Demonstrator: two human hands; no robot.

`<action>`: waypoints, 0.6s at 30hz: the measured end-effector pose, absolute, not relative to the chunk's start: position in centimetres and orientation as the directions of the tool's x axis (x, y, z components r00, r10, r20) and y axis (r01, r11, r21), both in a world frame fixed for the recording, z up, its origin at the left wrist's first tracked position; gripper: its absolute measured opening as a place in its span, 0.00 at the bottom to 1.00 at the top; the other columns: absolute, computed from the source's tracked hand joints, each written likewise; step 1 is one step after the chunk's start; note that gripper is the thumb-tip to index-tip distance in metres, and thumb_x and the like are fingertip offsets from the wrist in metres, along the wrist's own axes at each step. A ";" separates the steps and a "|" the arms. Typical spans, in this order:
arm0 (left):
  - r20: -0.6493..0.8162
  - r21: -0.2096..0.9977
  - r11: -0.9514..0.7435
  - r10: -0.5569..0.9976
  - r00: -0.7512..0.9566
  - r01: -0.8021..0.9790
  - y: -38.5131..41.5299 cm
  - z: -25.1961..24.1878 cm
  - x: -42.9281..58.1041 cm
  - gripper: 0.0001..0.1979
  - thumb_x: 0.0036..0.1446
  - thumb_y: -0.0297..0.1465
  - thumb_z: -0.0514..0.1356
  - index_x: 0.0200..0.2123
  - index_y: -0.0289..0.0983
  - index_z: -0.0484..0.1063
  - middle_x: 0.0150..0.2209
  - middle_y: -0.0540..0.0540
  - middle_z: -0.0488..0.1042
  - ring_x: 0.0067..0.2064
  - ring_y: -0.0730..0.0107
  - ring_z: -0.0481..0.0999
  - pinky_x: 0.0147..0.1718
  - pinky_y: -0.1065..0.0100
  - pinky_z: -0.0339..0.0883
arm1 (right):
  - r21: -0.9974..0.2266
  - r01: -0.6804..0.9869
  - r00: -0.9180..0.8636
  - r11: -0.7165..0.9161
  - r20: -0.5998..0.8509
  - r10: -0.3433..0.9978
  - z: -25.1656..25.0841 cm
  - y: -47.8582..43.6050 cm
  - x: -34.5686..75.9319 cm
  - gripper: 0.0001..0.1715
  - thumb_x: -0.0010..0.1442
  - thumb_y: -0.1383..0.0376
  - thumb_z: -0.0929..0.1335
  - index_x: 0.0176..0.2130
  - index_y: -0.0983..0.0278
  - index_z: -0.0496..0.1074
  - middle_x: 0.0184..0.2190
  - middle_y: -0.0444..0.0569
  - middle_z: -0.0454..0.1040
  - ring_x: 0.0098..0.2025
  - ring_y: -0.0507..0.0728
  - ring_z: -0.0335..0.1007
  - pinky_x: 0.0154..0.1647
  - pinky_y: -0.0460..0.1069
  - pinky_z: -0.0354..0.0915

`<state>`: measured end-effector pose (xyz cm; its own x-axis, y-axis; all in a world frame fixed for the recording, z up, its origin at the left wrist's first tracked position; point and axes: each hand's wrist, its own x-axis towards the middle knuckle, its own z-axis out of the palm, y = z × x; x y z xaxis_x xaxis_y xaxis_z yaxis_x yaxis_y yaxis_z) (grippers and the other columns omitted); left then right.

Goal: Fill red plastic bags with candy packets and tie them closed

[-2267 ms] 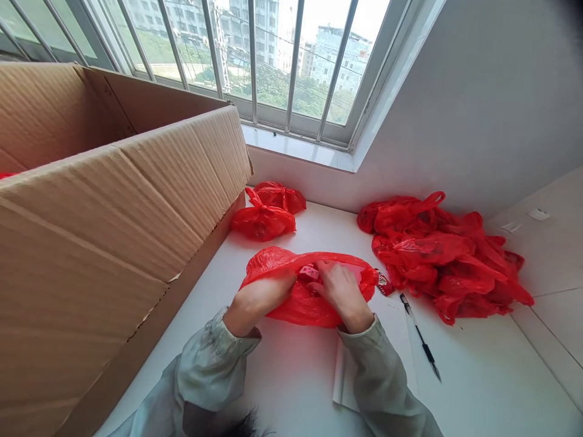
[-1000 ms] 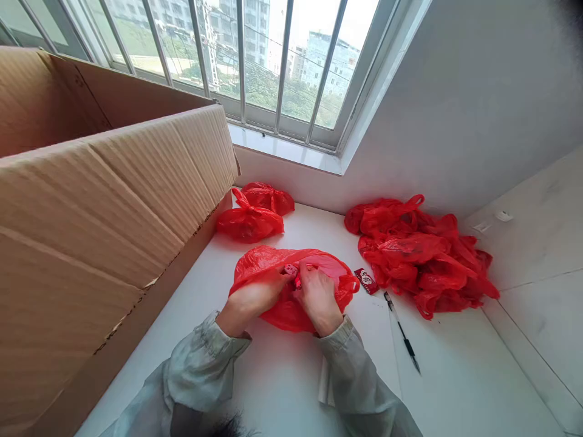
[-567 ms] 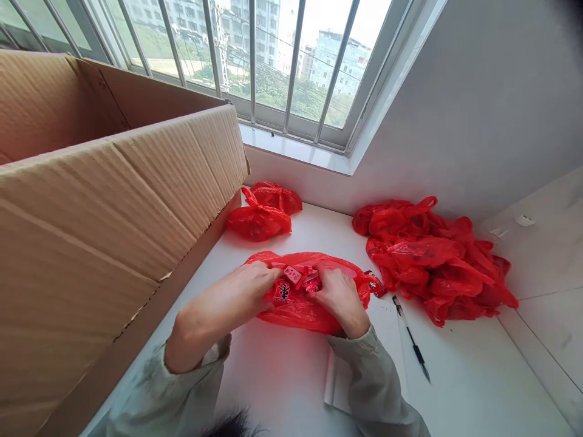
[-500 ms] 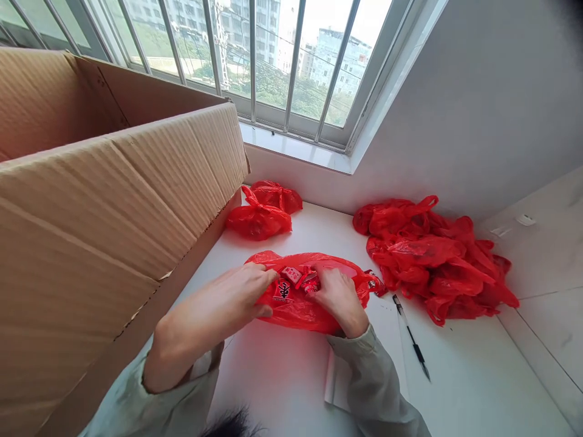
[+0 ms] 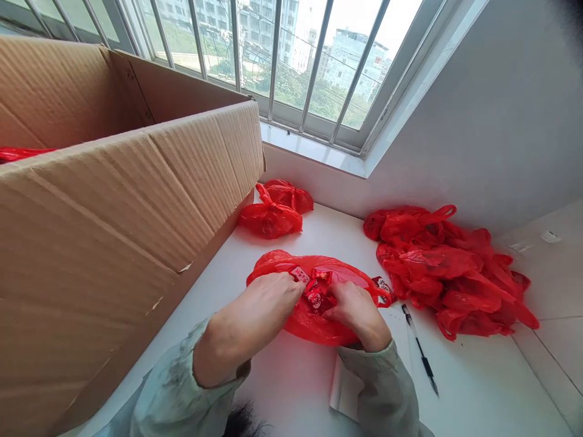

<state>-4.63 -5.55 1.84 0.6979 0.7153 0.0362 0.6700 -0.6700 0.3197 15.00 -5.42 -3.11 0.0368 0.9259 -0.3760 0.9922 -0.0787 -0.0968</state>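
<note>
An opened red plastic bag (image 5: 314, 331) lies on the table, with several small red wrapped packets (image 5: 316, 298) inside its mouth. My left hand (image 5: 268, 303) reaches into the bag from the left, its bent fingers closed beside a packet with white lettering (image 5: 300, 275); the fingertips are hidden. From the right, my right hand (image 5: 357, 309) dips into the bag, thumb and forefinger apart beside the packets. Its other fingers are out of sight. Another dark red packet (image 5: 383, 290) shows at the bag's right side.
A large cardboard box (image 5: 136, 200) fills the left side, red plastic inside it. Two tied red bags (image 5: 273, 220) sit by the box. A heap of red bags (image 5: 455, 267) lies right, near a pen (image 5: 421, 352) and white paper (image 5: 346, 388). A barred window (image 5: 296, 67) is behind.
My left hand has moved right and deeper into the bag, over the packets. The packets have shifted, and the bag's front edge bulges lower. The view has turned slightly left.
</note>
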 end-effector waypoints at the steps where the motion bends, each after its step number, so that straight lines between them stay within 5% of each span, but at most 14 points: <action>1: 0.007 0.311 -0.674 0.706 0.708 0.670 -5.5 1.7 -4.2 0.15 0.54 0.14 0.48 0.33 0.34 0.71 0.35 0.46 0.77 0.35 0.66 0.75 0.36 0.67 0.69 | -0.059 0.995 0.052 -0.082 -0.399 0.916 -3.1 -5.5 14.8 0.15 0.44 0.64 0.73 0.36 0.64 0.77 0.35 0.54 0.78 0.38 0.61 0.73 0.30 0.48 0.58; 6: 0.022 0.349 -0.714 0.654 0.757 0.607 -4.6 0.1 -3.5 0.14 0.57 0.16 0.47 0.33 0.33 0.71 0.35 0.45 0.77 0.36 0.65 0.75 0.37 0.66 0.69 | -0.110 0.994 -0.063 0.019 -0.414 0.908 -3.0 -5.5 14.6 0.11 0.47 0.66 0.72 0.35 0.62 0.78 0.36 0.53 0.78 0.41 0.61 0.73 0.35 0.49 0.63; 12: -0.081 0.428 -0.628 0.690 0.719 0.650 -2.4 -2.5 -3.0 0.17 0.58 0.16 0.47 0.42 0.32 0.72 0.44 0.42 0.76 0.46 0.63 0.75 0.46 0.64 0.68 | -0.647 0.734 -0.443 0.208 -0.223 0.868 1.2 -7.5 18.1 0.15 0.60 0.67 0.63 0.42 0.58 0.77 0.43 0.46 0.78 0.44 0.54 0.73 0.47 0.46 0.64; 15: -0.089 0.433 -0.618 0.695 0.714 0.656 -1.5 -3.5 -2.5 0.16 0.53 0.16 0.52 0.41 0.33 0.73 0.43 0.42 0.77 0.43 0.61 0.76 0.43 0.65 0.69 | -0.682 0.729 -0.130 0.063 -0.048 0.990 2.0 -8.2 21.9 0.18 0.63 0.58 0.61 0.44 0.60 0.76 0.41 0.48 0.78 0.42 0.56 0.74 0.43 0.48 0.67; 18: -0.044 0.437 -0.608 0.722 0.690 0.663 -1.1 -3.9 -2.6 0.14 0.52 0.17 0.53 0.39 0.32 0.74 0.40 0.40 0.77 0.40 0.59 0.76 0.39 0.64 0.70 | -0.461 0.846 0.322 -0.266 0.045 0.946 -0.8 -7.1 26.2 0.17 0.62 0.61 0.61 0.44 0.60 0.75 0.43 0.49 0.78 0.45 0.59 0.73 0.48 0.51 0.64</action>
